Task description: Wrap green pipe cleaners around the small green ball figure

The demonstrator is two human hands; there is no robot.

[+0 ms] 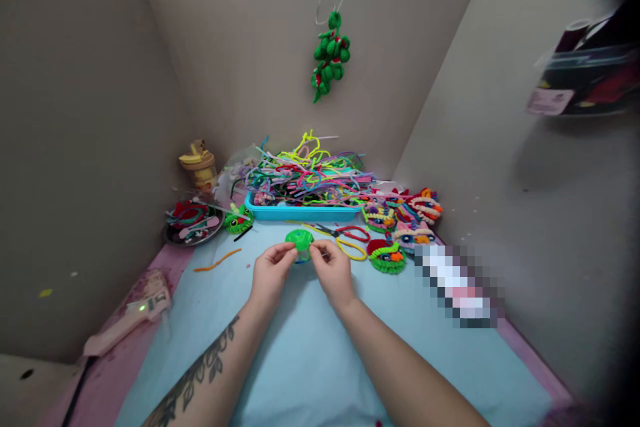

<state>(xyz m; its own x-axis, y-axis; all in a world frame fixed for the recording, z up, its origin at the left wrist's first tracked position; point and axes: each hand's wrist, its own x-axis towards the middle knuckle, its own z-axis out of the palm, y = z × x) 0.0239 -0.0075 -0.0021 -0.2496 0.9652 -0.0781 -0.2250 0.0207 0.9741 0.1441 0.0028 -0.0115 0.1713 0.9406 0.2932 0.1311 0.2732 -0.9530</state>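
Both my hands meet over the light blue mat (300,347) and hold a small round green pipe-cleaner piece (299,239) between their fingertips. My left hand (270,273) pinches its left side; my right hand (333,268) pinches its right side. Just beyond the piece lie red-handled scissors (350,233) and a yellow pipe-cleaner loop (351,252).
A blue tray (300,212) piled with coloured pipe cleaners stands at the back. Finished fuzzy faces (400,230) lie to the right, a metal dish (193,223) of pieces and a yellow cup (200,165) to the left. A glue gun (133,313) rests at the left edge. A green figure (330,57) hangs above.
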